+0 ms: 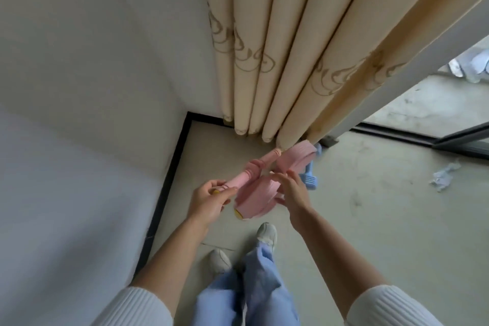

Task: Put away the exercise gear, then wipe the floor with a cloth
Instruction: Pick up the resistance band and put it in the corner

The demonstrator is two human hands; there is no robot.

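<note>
Holding the pink exercise gear [254, 190] just in front of the curtain [291, 61] hem, left hand [211, 197] wrapped round one handle by its yellow cap [215, 191], right hand [291, 189] open with straight fingers pressed on the wheel side, I'd guess to stop it swinging while it gets carried off. It's pale pink with ringed grip ends, kinda blurry tbh, and a blue dumbbell [309, 178] sits right behind it under the curtain

left hand [211, 200]: fingers curled round pink handle [239, 179] | right hand [293, 190]: fingers straight, spread | left forearm [174, 243], right forearm [330, 246]: bare, reaching forward and down
</note>
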